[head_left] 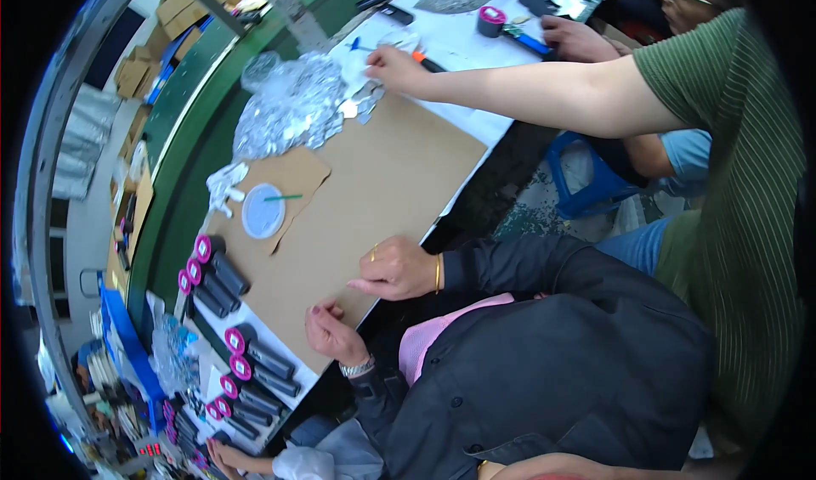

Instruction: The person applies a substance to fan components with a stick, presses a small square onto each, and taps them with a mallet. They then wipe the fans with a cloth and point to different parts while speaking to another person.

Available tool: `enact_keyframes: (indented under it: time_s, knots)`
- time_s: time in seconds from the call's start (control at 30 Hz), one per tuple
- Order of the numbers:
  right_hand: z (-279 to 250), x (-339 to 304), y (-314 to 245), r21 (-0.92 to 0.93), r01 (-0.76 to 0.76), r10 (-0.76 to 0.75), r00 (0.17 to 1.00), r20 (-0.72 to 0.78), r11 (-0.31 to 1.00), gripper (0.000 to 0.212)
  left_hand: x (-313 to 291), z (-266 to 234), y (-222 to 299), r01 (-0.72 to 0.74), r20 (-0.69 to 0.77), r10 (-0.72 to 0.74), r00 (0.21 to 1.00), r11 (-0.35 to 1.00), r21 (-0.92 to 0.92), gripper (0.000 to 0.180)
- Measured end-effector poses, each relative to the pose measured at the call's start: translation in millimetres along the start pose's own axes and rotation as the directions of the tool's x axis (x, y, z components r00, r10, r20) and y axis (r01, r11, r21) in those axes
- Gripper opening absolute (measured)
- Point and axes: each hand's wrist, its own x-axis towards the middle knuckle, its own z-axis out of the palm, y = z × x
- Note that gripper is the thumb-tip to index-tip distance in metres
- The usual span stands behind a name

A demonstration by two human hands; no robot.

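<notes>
My right hand (395,269), with a ring and a gold bracelet, hovers by the near edge of a brown cardboard sheet (382,183). Its fingers are curled in, the thumb juts left, and no object shows in it. Just below and to its left is my left hand (336,336), a watch at the wrist, fingers bent inward with nothing visible between them. Beyond them on a smaller cardboard piece (310,178) sits a round white tub (264,211) with a green stick (283,197) across it. Dark handheld devices with magenta round ends (225,280) lie left of my hands.
Clear bags of silvery discs (289,110) and a white glove (227,187) lie at the far side. A co-worker's arm (544,98) reaches over the table's far right; another co-worker's hand (225,459) shows at lower left. A blue stool (586,178) stands at right.
</notes>
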Motion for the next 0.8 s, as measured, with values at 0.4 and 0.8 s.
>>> enact_keyframes:
  time_s: [0.4, 0.8]
  knots:
    - [1.2, -4.6, 0.4, 0.006, -0.019, 0.019, 1.000, 0.018, 1.000, 0.046, -0.4, 8.2, 4.9, 0.074, -0.066, -0.081, 0.994, 0.991, -0.110, 0.018]
    - [2.8, -7.9, 1.7, 0.050, -0.006, 0.006, 1.000, 0.005, 0.999, 0.044, -0.2, 1.7, 9.1, 0.119, -0.069, -0.121, 0.990, 0.992, -0.031, 0.033]
